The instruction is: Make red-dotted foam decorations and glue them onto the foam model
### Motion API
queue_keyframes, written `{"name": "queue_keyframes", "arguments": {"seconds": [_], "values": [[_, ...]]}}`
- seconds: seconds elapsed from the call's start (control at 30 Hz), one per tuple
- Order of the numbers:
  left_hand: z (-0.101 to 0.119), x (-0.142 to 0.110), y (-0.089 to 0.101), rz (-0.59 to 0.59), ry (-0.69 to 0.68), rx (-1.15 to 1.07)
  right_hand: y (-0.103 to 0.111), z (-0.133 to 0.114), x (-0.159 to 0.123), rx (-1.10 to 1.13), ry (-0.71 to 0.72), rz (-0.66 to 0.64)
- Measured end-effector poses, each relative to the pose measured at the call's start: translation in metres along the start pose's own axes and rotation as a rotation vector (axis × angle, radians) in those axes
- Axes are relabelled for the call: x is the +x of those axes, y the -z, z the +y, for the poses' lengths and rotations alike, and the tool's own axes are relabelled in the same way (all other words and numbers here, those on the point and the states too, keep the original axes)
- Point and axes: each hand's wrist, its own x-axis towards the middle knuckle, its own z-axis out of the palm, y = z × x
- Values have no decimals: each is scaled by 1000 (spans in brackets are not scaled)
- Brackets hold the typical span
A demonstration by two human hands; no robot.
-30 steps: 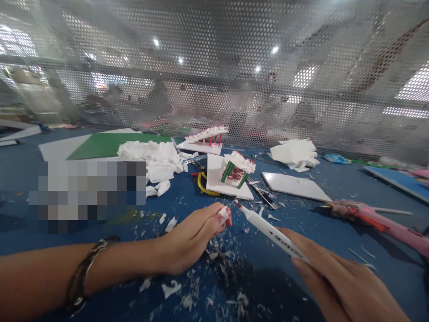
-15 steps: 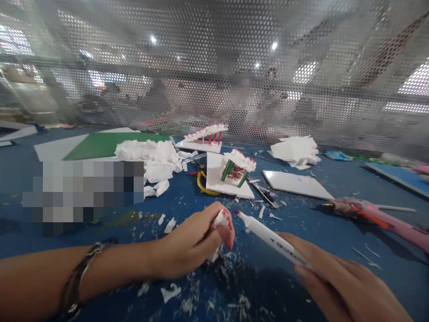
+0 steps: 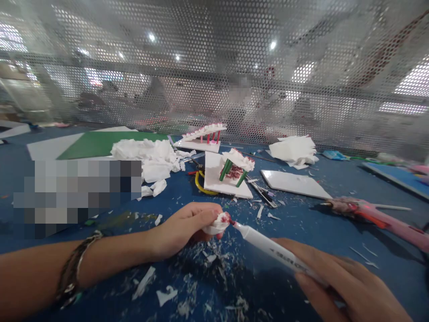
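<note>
Between thumb and fingers, my left hand (image 3: 187,226) pinches a small wad of white tissue (image 3: 214,226) whose right end is stained dark red. My right hand (image 3: 335,277) grips a white marker (image 3: 268,246) with its red tip pointing left. The tip meets the reddened end of the wad, or sits right beside it. Beyond the hands stands a small model (image 3: 236,170) with green posts, a tissue top marked red and a white base board. Behind it is another model (image 3: 204,136) with red and pink posts under a sloping top.
Crumpled tissue (image 3: 150,156) and a green sheet (image 3: 110,143) lie at the left. Scissors with yellow handles (image 3: 201,185) are partly under the model's board. A white board (image 3: 295,184), folded tissues (image 3: 293,151) and a pink glue gun (image 3: 375,214) lie right. Paper scraps (image 3: 167,295) litter the blue table.
My left hand has turned the tissue wad so its red end faces right. The marker tip has moved slightly down and left, up to the wad.
</note>
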Motion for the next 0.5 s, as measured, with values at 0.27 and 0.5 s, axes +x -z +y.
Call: {"name": "queue_keyframes", "arguments": {"seconds": [0.27, 0.5], "values": [[2, 0, 3, -59, -61, 98, -3, -3, 0, 17, 33, -18], [0, -1, 2, 34, 19, 44, -1, -2, 0, -61, 20, -66]]}}
